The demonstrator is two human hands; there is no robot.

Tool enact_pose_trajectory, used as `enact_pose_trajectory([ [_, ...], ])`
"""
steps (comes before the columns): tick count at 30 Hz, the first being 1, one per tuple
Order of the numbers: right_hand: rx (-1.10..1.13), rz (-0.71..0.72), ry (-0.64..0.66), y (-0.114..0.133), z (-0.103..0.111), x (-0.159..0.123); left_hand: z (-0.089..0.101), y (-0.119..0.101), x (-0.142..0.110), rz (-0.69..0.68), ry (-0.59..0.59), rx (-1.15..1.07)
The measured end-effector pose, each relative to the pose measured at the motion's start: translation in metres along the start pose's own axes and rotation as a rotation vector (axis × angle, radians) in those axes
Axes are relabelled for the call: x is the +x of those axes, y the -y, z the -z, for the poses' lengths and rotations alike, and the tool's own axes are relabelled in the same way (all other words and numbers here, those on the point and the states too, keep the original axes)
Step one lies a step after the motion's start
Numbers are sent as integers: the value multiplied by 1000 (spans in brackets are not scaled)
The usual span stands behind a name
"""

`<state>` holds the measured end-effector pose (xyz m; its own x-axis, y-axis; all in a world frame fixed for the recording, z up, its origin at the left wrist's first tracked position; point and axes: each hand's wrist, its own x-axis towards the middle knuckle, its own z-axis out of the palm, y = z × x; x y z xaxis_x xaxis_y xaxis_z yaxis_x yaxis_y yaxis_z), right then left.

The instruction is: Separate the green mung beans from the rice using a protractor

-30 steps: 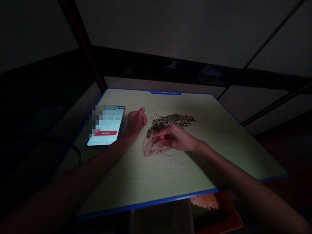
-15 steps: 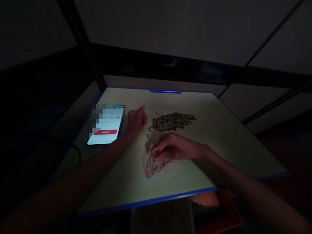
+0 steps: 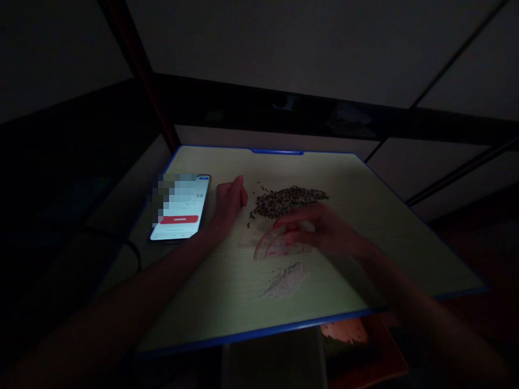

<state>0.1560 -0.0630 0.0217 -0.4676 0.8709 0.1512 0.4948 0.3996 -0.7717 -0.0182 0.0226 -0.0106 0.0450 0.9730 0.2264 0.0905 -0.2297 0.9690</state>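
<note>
My right hand [image 3: 324,229] grips a clear protractor [image 3: 267,247] with red markings, pinched between thumb and fingers and slightly blurred. It is over the table between two piles. Just beyond it spreads a heap of small dark seeds or grains [image 3: 284,200], partly behind the fingers. Nearer me lies a smaller pile of pale, fine grains [image 3: 286,281]. My left hand [image 3: 231,199] rests on the table as a loose fist, left of the dark heap. No object shows in that fist.
A lit phone [image 3: 184,205] lies on the left of the pale, blue-edged table [image 3: 211,308], close to my left forearm. A dark cable [image 3: 132,246] curves at the left edge. Below the front edge sits an orange-red container [image 3: 389,351]. Cabinet panels [image 3: 284,48] stand behind.
My right hand has lifted the protractor away from the pale pile, moving it farther from me and to the right. The pale pile is now uncovered. My left hand stays a fist.
</note>
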Motion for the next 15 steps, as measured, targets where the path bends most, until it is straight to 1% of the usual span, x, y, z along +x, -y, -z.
enact_pose_trajectory([
  [2,-49,-94,-158,-4,5,-10,0,0,0,-24,-5,10],
  [3,-71,-135,-201,-6,7,-15,0,-1,-1,-39,-6,15],
  [6,-103,-272,-267,-11,10,-32,-1,-2,-3,-105,-6,36],
  [9,-106,-361,-350,-13,11,-48,0,-3,-7,-191,-1,76],
  [12,-111,-414,-429,-15,12,-60,2,-9,-11,-294,8,142],
  [14,-92,-435,-456,-17,12,-66,4,-18,-13,-359,24,187],
  [15,-82,-440,-468,-18,12,-69,5,-25,-14,-393,54,221],
])
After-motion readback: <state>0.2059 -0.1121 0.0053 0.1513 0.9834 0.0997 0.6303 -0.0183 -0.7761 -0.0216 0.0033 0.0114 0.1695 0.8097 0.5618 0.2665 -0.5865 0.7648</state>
